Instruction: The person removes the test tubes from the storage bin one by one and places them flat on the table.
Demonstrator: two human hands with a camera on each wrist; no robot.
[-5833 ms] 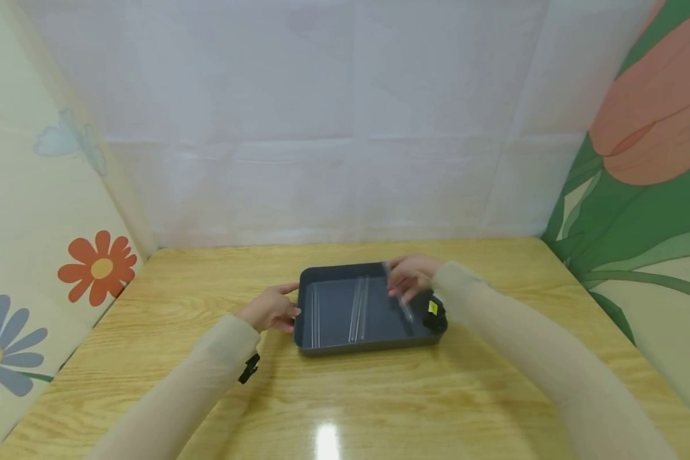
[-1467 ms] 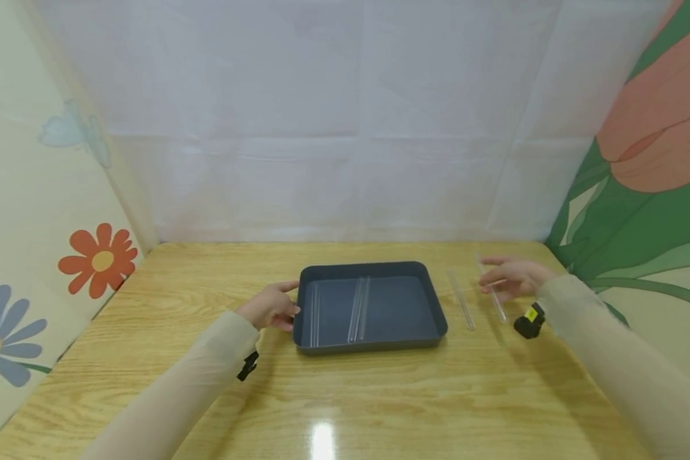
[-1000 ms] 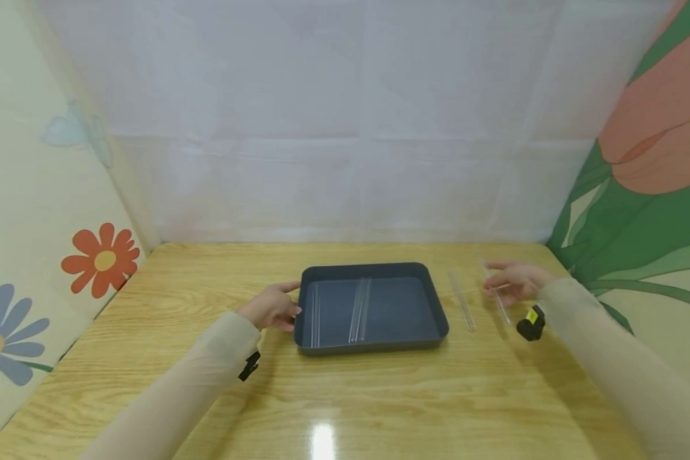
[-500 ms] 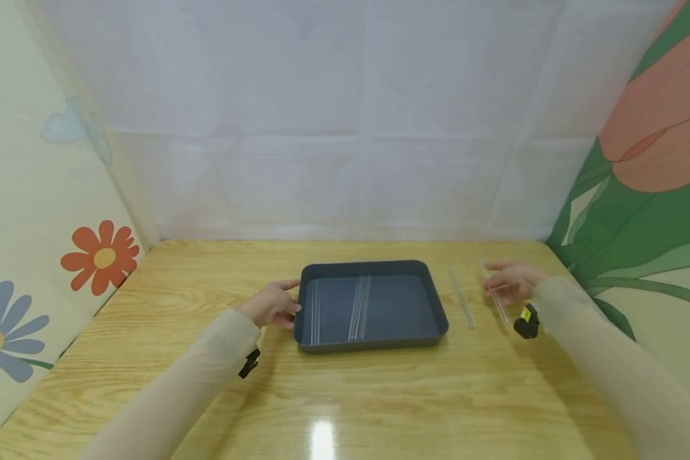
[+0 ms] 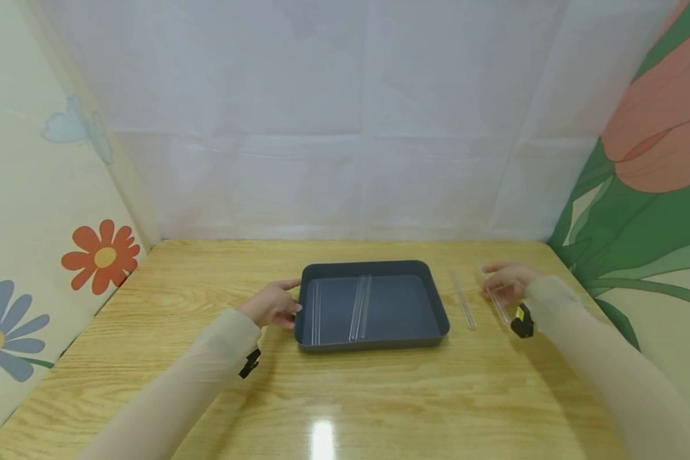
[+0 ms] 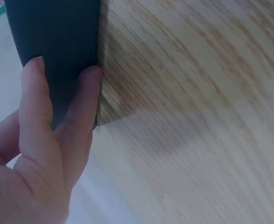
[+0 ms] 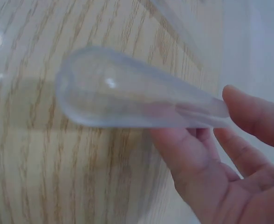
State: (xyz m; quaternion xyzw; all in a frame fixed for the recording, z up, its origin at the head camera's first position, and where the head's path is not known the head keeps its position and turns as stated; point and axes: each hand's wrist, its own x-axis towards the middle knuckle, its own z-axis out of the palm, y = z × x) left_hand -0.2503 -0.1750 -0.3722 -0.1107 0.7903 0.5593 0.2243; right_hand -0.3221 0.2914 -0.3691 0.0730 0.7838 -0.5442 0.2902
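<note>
My right hand (image 5: 507,281) pinches a clear test tube (image 7: 104,88) at the table's right side. The tube's rounded end points toward the camera in the right wrist view, thumb and fingers at its far end. A second clear tube (image 5: 462,299) lies on the table between that hand and a dark grey rectangular tray (image 5: 374,347). My left hand (image 5: 271,305) touches the tray's left side. Nearly straight fingers (image 6: 34,98) rest along its outer wall in the left wrist view. Inside the tray lie clear tubes, some near the left wall (image 5: 316,313) and others near the middle.
The wooden table (image 5: 253,409) ends at a white cloth backdrop (image 5: 253,179). Flower-printed panels (image 5: 655,268) stand at either side. Each wrist wears a black device (image 5: 522,321).
Earlier, my right hand held a tube over the tray's right part. It moved right, onto the table side, and a tube now lies beside the tray. Lately it shifted slightly. The left hand stays.
</note>
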